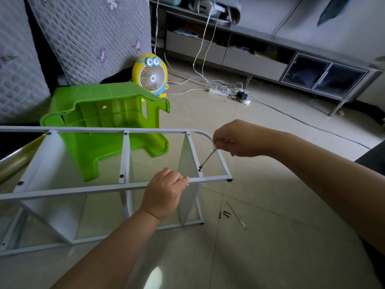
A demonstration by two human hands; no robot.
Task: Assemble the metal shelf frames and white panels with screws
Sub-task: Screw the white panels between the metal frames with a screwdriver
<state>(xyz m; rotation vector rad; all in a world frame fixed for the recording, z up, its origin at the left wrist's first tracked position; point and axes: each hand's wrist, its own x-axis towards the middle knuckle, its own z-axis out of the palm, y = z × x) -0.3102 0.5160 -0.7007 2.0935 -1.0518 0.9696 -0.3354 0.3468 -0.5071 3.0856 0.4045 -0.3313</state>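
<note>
Screw [200, 169] is met by the screwdriver [208, 159], slanted up-right into the pinching right hand [235, 140]; the frame [83, 191] is gripped by the left hand [164, 192].

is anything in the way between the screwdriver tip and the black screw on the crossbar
Nothing visible does. The screwdriver in the right hand has its tip on the black screw in the crossbar, and the left hand grips the near frame rail off to one side.

left grip [164, 192]: curled, clasping, palm down | right grip [235, 138]: pinching, held higher
</note>
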